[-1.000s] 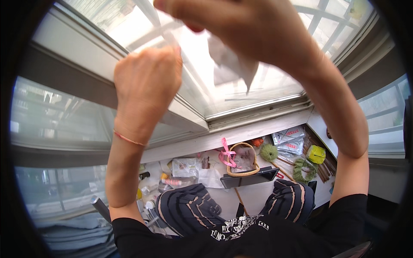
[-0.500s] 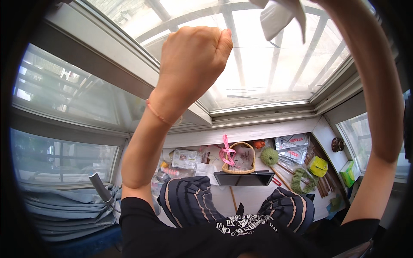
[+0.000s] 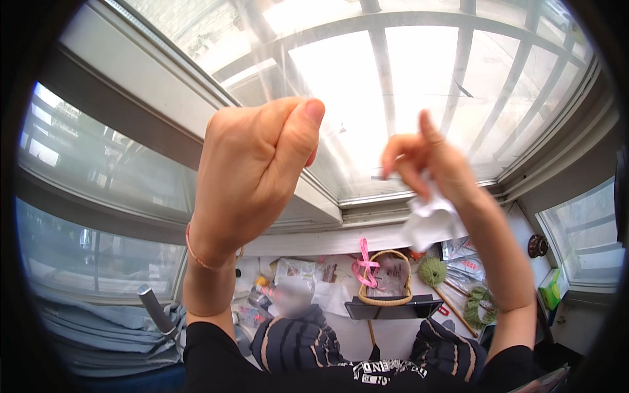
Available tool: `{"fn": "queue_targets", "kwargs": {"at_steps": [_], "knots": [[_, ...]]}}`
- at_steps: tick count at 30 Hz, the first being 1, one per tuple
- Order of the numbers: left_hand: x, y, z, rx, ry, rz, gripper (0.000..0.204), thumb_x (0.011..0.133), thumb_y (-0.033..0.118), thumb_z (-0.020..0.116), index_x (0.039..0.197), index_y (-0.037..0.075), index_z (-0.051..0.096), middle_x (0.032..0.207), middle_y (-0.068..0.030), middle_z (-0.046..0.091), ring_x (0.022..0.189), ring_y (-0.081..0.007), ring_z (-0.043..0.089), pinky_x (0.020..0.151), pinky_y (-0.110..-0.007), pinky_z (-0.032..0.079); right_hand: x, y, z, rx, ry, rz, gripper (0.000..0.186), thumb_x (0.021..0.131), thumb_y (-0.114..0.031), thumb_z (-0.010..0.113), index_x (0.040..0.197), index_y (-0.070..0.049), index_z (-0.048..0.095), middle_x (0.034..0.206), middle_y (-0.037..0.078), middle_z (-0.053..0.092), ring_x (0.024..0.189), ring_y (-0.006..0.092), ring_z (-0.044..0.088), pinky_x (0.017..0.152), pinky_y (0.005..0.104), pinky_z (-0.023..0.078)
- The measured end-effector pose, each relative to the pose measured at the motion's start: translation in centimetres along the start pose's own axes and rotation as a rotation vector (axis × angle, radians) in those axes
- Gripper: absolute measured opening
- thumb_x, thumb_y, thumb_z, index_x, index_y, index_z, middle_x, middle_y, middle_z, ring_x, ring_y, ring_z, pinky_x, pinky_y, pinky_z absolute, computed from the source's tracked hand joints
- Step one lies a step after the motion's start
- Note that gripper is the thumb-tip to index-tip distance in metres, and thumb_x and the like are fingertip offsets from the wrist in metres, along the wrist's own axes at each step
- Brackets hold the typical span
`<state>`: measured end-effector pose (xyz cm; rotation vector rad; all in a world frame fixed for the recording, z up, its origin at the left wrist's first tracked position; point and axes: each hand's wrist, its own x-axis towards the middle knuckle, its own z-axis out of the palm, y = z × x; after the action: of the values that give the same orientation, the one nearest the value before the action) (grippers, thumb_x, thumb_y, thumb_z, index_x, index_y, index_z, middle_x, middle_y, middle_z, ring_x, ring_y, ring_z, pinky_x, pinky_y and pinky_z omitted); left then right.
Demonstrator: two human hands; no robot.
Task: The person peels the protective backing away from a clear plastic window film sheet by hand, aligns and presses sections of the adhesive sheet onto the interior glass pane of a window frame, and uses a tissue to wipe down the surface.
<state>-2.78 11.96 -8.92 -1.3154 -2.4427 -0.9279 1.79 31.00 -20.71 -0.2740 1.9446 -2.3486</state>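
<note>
My left hand (image 3: 252, 173) is raised before the bright window as a closed fist, its thumb along the top. Whatever it may hold is hidden inside the fingers. To its right, my right hand (image 3: 436, 164) is blurred by motion, thumb pointing up and fingers bent. A white tissue (image 3: 432, 219) hangs below those fingers, gripped in the lower part of the hand. A pale, smeared shape (image 3: 290, 298) shows below my left hand, too blurred to name.
The barred window (image 3: 380, 85) fills the far side. On the white sill below lie a wicker basket (image 3: 386, 302) with a pink ribbon (image 3: 365, 265), a dark tablet (image 3: 393, 309), green yarn (image 3: 432, 271), sticks and plastic packets. Grey-blue cloth (image 3: 85, 347) lies at left.
My right hand has come down and inward from the upper right with the white tissue. My left fist has moved lower and left. The pale blurred shape was not there before.
</note>
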Motion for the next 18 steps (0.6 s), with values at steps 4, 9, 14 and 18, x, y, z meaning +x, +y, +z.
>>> {"fn": "queue_targets", "kwargs": {"at_steps": [4,9,14,18], "knots": [[-0.5,0.1,-0.3,-0.004,0.026,0.001,0.045,0.098,0.021,0.044,0.056,0.003,0.045,0.048,0.0008,0.04,0.04,-0.0055,0.034,0.039,-0.023,0.025,4.3,2.7,3.7,0.601,-0.216,-0.054,0.09,0.084,-0.077,0.015,0.094,0.0,0.061,0.041,-0.005,0.035,0.037,0.0043,0.033,0.04,0.0169,0.03],[-0.6,1.1,0.1,-0.072,0.025,0.012,0.044,0.097,0.019,0.044,0.057,0.002,0.046,0.047,0.0002,0.04,0.04,-0.0059,0.034,0.039,-0.024,0.026,5.6,1.1,6.8,0.889,-0.172,-0.205,0.052,0.095,-0.053,0.038,0.09,-0.005,0.06,0.044,-0.004,0.036,0.039,0.0062,0.033,0.039,0.0196,0.029],[-0.6,2.8,1.5,-0.041,0.112,-0.016,0.043,0.097,0.018,0.045,0.058,0.001,0.047,0.046,-0.0014,0.04,0.041,-0.0076,0.036,0.039,-0.026,0.028,4.2,0.2,7.6,0.977,-0.049,-0.232,0.038,0.099,-0.038,0.039,0.072,-0.012,0.048,0.044,-0.002,0.035,0.042,0.0087,0.035,0.043,0.0212,0.031],[-0.7,4.4,1.5,-0.046,0.064,-0.059,0.033,0.095,0.017,0.048,0.066,0.004,0.058,0.056,-0.008,0.061,0.045,-0.0181,0.058,0.045,-0.028,0.043,1.0,0.1,7.0,1.054,-0.081,-0.212,0.039,0.099,-0.036,0.037,0.067,-0.013,0.04,0.044,-0.002,0.033,0.041,0.0109,0.032,0.046,0.0233,0.032]]}}
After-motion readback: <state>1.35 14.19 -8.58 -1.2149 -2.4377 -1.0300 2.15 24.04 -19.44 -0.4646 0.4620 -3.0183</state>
